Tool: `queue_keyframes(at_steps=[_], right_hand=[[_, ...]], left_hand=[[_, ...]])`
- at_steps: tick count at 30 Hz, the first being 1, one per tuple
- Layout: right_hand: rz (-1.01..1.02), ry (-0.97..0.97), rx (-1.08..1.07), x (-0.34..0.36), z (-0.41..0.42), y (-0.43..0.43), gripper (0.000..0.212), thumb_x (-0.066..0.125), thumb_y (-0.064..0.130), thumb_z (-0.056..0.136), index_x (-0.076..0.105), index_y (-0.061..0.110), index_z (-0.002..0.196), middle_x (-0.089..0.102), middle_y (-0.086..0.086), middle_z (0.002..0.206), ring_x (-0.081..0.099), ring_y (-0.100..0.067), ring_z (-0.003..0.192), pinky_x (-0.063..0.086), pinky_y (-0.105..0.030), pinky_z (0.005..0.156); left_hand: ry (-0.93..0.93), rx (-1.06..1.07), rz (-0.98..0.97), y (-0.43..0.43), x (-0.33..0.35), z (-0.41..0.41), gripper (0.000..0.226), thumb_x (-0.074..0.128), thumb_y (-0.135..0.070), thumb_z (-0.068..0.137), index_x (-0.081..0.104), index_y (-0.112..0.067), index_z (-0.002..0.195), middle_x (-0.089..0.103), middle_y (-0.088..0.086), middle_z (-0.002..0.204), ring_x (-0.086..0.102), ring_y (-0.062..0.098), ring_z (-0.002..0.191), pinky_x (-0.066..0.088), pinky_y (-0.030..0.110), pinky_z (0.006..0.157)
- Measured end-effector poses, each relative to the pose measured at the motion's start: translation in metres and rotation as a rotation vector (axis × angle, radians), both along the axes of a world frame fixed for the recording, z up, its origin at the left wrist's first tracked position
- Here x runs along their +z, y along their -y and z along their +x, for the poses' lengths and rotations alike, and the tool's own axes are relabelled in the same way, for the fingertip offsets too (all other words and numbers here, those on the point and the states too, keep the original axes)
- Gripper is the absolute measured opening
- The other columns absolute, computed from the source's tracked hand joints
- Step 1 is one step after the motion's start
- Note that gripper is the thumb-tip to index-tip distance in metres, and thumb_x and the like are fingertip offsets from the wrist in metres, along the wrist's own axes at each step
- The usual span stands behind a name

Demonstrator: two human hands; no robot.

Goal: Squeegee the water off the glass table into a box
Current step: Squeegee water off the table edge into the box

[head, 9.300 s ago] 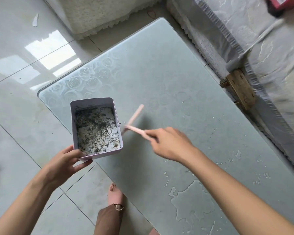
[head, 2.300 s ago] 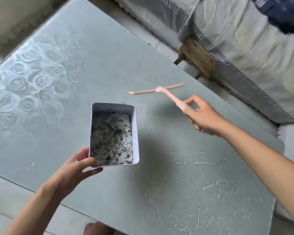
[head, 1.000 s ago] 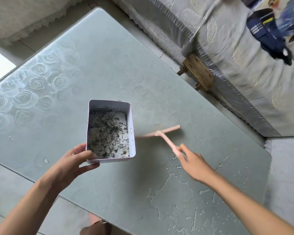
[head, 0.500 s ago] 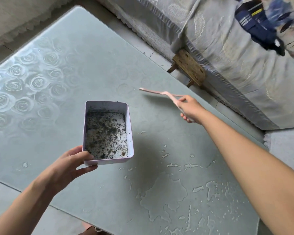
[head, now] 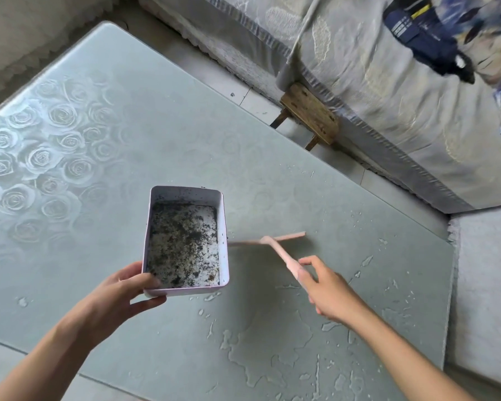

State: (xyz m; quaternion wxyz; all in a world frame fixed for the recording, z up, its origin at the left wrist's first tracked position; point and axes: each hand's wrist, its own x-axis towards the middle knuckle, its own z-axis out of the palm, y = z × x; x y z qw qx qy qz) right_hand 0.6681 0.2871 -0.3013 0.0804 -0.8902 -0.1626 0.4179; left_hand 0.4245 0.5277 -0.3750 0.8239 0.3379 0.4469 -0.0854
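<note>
Grip: right hand (head: 327, 287) is closed round the lower end of the squeegee (head: 282, 254) handle, thumb and forefinger lying along the shaft. Left hand (head: 122, 296) pinches the near-left corner of the box (head: 224, 241), thumb over the rim, fingers beneath.

Position: the box is held up over the middle of the bench (head: 156, 140), nearer its near edge, open side up. Dark grit and wet residue cover its floor. The squeegee blade lies crosswise just beside the box's right wall. It is motion-blurred, so contact with the glass or the box cannot be told.

Water (head: 261, 351): one ragged puddle sits toward the near-right corner, with loose drops scattered along the right end. The far-left end, with its rose pattern, looks dry.

Handling, judged:
- The squeegee looks light, a thin stiff handle with a slim blade. A hold at the handle's end gives reach but little downward pressure; a hold closer to the blade would press it flatter.
- The box looks thin-walled and light. A corner pinch lets it tip as water collects, so a hold across the near wall seems steadier.
- The glass top is hard and slick when wet, and the box rim needs to meet its edge gently.

Beyond the far edge stand a wooden stool (head: 310, 117) and a covered sofa (head: 388, 96).
</note>
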Motion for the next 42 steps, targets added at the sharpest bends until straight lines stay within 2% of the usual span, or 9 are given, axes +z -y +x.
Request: queue_keyframes(at_steps=[7,11,14,17,22,27,32,39,42], right_hand=[[0.183,0.176,-0.211,-0.007,0.097,-0.054,0.024,0.037,0.030,0.098,0.051,0.035,0.116,0.053,-0.002,0.058,0.045,-0.012,0.035,0.032,-0.016,0.033],[0.106,0.187,-0.465,-0.047,0.125,-0.077,0.033,0.030,0.029,0.098,0.053,0.014,0.118,0.050,-0.008,0.068,0.043,-0.016,0.044,0.035,-0.018,0.039],[0.024,0.233,-0.351,-0.064,0.080,-0.061,0.030,0.029,0.028,0.100,0.048,0.012,0.118,0.058,-0.014,0.085,0.054,-0.024,0.049,0.041,-0.022,0.034],[-0.018,0.206,-0.118,-0.063,0.000,-0.014,0.037,0.024,0.026,0.103,0.033,0.016,0.137,0.063,-0.024,0.101,0.064,-0.041,0.076,0.054,-0.043,0.066],[-0.139,0.017,0.009,-0.033,-0.118,0.051,0.047,0.021,0.033,0.102,0.013,0.030,0.149,0.065,-0.019,0.096,0.061,-0.038,0.085,0.044,-0.038,0.064],[-0.123,-0.015,0.007,0.009,-0.112,0.045,0.043,0.028,0.037,0.101,0.036,0.033,0.143,0.062,-0.002,0.126,0.058,-0.027,0.106,0.046,-0.033,0.082],[0.005,0.131,0.123,0.010,-0.053,-0.026,0.042,0.028,0.040,0.098,0.041,0.030,0.137,0.066,-0.006,0.107,0.061,-0.036,0.091,0.051,-0.039,0.078],[-0.005,0.009,0.158,-0.047,-0.054,-0.063,0.043,0.031,0.027,0.100,0.033,0.029,0.143,0.061,-0.020,0.117,0.055,-0.033,0.081,0.049,-0.041,0.072],[-0.093,-0.025,0.192,-0.047,-0.080,-0.008,0.047,0.029,0.029,0.101,0.025,0.032,0.148,0.055,-0.016,0.132,0.055,-0.037,0.107,0.042,-0.036,0.087]], left_hand=[[0.003,-0.012,0.001,0.003,0.000,0.011,0.029,0.063,-0.010,0.059,0.065,-0.005,0.087,0.062,0.013,0.085,0.057,0.019,0.080,0.059,0.028,0.069],[0.027,-0.047,0.016,0.004,-0.001,0.007,0.025,0.071,-0.016,0.049,0.072,-0.015,0.074,0.066,0.008,0.081,0.060,0.016,0.077,0.058,0.027,0.070],[0.036,-0.067,0.038,0.001,-0.004,-0.003,0.036,0.073,-0.024,0.046,0.074,-0.017,0.081,0.069,0.008,0.089,0.063,0.014,0.081,0.058,0.027,0.073],[0.033,-0.045,0.011,0.008,-0.008,-0.011,0.037,0.074,-0.024,0.047,0.075,-0.017,0.084,0.071,0.010,0.096,0.066,0.014,0.087,0.058,0.028,0.074],[-0.011,0.001,0.005,0.019,-0.006,-0.026,0.025,0.062,-0.011,0.062,0.072,-0.012,0.085,0.070,0.013,0.098,0.064,0.019,0.089,0.059,0.028,0.073],[-0.022,0.035,0.016,0.026,-0.001,-0.048,0.028,0.058,0.000,0.076,0.065,-0.004,0.103,0.069,0.017,0.108,0.063,0.021,0.094,0.058,0.027,0.071],[-0.041,0.024,0.015,0.033,-0.001,-0.073,0.029,0.047,0.006,0.084,0.063,-0.003,0.107,0.069,0.016,0.111,0.065,0.019,0.093,0.059,0.028,0.074],[-0.065,0.094,0.005,0.046,0.001,-0.109,0.038,0.054,0.003,0.076,0.062,-0.002,0.112,0.069,0.014,0.112,0.065,0.021,0.098,0.058,0.028,0.077],[-0.082,0.124,-0.001,0.050,0.001,-0.121,0.035,0.051,0.007,0.081,0.060,-0.001,0.113,0.069,0.015,0.112,0.064,0.023,0.100,0.059,0.027,0.075]])
